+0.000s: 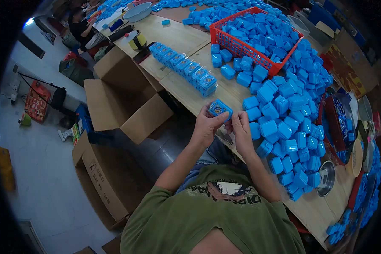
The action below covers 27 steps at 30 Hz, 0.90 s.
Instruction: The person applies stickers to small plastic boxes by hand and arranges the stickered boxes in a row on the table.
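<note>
A small blue plastic box with a colourful printed picture on its top (219, 108) is in my left hand (206, 127), thumb on top and fingers around its side. My right hand (240, 129) is close beside it, fingers bent together at the box's near right edge; whether they grip it is hidden. To the left, a row of similar printed blue boxes (183, 67) stands stacked on the wooden table (173, 31). Right of my hands lies a large heap of plain blue boxes (283, 122).
A red basket (245, 46) full of blue boxes stands at the back. Open cardboard boxes (103, 106) sit on the floor to the left. A metal bowl (326, 178) lies at the right. A roll of yellow tape (137, 41) is beyond the row, and another person (78, 27) sits far left.
</note>
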Tool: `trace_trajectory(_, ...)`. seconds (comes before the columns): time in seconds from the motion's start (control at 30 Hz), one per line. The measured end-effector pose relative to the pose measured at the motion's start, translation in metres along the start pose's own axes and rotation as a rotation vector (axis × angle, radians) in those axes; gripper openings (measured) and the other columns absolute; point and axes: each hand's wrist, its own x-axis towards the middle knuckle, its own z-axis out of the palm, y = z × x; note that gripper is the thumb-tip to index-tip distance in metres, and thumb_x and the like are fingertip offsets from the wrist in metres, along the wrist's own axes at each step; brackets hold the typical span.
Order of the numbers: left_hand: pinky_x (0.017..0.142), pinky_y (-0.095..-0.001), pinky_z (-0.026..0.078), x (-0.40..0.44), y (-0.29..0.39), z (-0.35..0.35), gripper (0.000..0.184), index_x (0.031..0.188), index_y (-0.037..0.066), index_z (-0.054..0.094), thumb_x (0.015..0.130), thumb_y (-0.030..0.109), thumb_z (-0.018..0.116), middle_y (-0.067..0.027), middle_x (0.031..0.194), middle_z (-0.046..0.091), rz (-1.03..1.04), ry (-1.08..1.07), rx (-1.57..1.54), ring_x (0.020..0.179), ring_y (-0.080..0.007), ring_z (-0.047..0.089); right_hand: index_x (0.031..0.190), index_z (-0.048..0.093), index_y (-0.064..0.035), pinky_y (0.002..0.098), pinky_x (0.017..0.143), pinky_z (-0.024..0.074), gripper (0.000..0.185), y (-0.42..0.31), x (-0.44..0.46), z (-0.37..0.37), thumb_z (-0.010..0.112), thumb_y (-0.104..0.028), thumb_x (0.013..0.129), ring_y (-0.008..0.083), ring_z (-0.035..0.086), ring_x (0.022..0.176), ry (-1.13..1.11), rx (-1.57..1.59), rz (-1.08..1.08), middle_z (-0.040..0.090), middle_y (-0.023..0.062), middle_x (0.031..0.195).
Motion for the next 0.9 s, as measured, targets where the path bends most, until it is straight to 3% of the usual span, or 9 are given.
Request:
trace_trajectory(0.13, 0.071, -0.0307, 0.048, -0.003, -0.003, -0.001, 0.036, 0.103, 0.004, 0.050, 0.074, 0.007, 0.071, -0.0044, 0.089, 0.060, -0.057, -0.055, 0.019, 0.081, -0.0149, 0.059, 0.092, 0.042, -0.0077, 0.0230, 0.062, 0.0383, 0.026, 0.000, -0.002, -0.002, 0.038, -0.033, 0.096, 0.0100, 0.046, 0.068, -0.017, 0.016, -0.005, 0.050, 0.0040, 0.080)
trace_trajectory(0.37, 0.071, -0.0325, 0.049, -0.002, -0.003, -0.002, 0.030, 0.098, 0.003, 0.053, 0.074, 0.006, 0.070, -0.0052, 0.087, 0.061, -0.086, -0.052, 0.046, 0.077, -0.0166, 0.060, 0.092, 0.043, -0.0085, 0.0227, 0.061, 0.0378, 0.027, 0.002, -0.003, -0.002, 0.036, -0.034, 0.096, 0.0102, 0.046, 0.070, -0.030, -0.009, -0.018, 0.050, 0.0042, 0.080)
trace_trajectory(0.47, 0.072, -0.0324, 0.050, 0.000, -0.002, -0.008, 0.031, 0.099, 0.002, 0.052, 0.074, 0.006, 0.070, -0.0057, 0.087, 0.061, -0.116, -0.066, -0.001, 0.078, -0.0173, 0.061, 0.093, 0.042, -0.0072, 0.0226, 0.062, 0.0387, 0.022, 0.005, -0.004, -0.007, 0.042, -0.029, 0.095, 0.0097, 0.047, 0.069, -0.036, -0.005, 0.012, 0.050, 0.0030, 0.081)
trace_trajectory(0.5, 0.071, -0.0318, 0.051, 0.000, 0.001, -0.008, 0.035, 0.100, 0.002, 0.050, 0.073, 0.006, 0.072, -0.0062, 0.089, 0.060, -0.150, -0.062, 0.000, 0.076, -0.0167, 0.061, 0.099, 0.042, -0.0064, 0.0246, 0.067, 0.0404, 0.025, 0.003, -0.006, -0.009, 0.052, -0.026, 0.089, 0.0125, 0.049, 0.075, -0.041, -0.095, -0.002, 0.050, 0.0052, 0.087)
trace_trajectory(0.57, 0.069, -0.0312, 0.051, 0.000, 0.010, -0.014, 0.038, 0.101, 0.002, 0.048, 0.071, 0.006, 0.073, -0.0066, 0.090, 0.059, -0.182, -0.058, -0.001, 0.075, -0.0160, 0.061, 0.106, 0.041, -0.0056, 0.0266, 0.072, 0.0421, 0.035, -0.005, -0.006, -0.015, 0.061, -0.023, 0.084, 0.0154, 0.050, 0.081, -0.048, -0.186, -0.016, 0.050, 0.0073, 0.094)
trace_trajectory(0.63, 0.072, -0.0304, 0.052, 0.000, 0.019, -0.024, 0.043, 0.104, 0.002, 0.049, 0.069, 0.007, 0.074, -0.0065, 0.093, 0.059, -0.360, -0.146, 0.202, 0.078, -0.0162, 0.061, 0.125, 0.033, -0.0048, 0.0357, 0.089, 0.0385, 0.073, -0.021, -0.003, -0.021, 0.075, -0.017, 0.066, 0.0268, 0.047, 0.103, -0.088, -0.958, -0.482, 0.042, 0.0143, 0.116)
trace_trajectory(0.67, 0.072, -0.0304, 0.052, 0.001, 0.019, -0.028, 0.043, 0.104, 0.002, 0.049, 0.069, 0.007, 0.074, -0.0065, 0.093, 0.059, -0.365, -0.146, 0.202, 0.078, -0.0162, 0.061, 0.125, 0.033, -0.0048, 0.0357, 0.089, 0.0385, 0.073, -0.025, -0.003, -0.020, 0.075, -0.017, 0.066, 0.0268, 0.047, 0.103, -0.086, -0.959, -0.477, 0.042, 0.0143, 0.116)
trace_trajectory(0.73, 0.074, -0.0293, 0.052, 0.004, 0.018, -0.034, 0.048, 0.107, 0.002, 0.049, 0.068, 0.006, 0.075, -0.0061, 0.094, 0.059, -0.456, -0.225, 0.340, 0.081, -0.0153, 0.061, 0.135, 0.022, -0.0059, 0.0423, 0.099, 0.0282, 0.098, -0.031, 0.001, -0.015, 0.079, -0.018, 0.056, 0.0349, 0.034, 0.118, -0.353, -1.158, -0.492, 0.029, 0.0182, 0.131)
trace_trajectory(0.9, 0.076, -0.0277, 0.052, 0.010, 0.020, -0.038, 0.053, 0.111, 0.001, 0.048, 0.066, 0.006, 0.076, -0.0063, 0.096, 0.059, -0.525, -0.332, 0.398, 0.085, -0.0142, 0.060, 0.136, 0.020, -0.0060, 0.0440, 0.100, 0.0253, 0.098, -0.019, 0.016, -0.003, 0.077, -0.019, 0.057, 0.0363, 0.034, 0.118, -0.436, -1.168, -0.432, 0.033, 0.0183, 0.130)
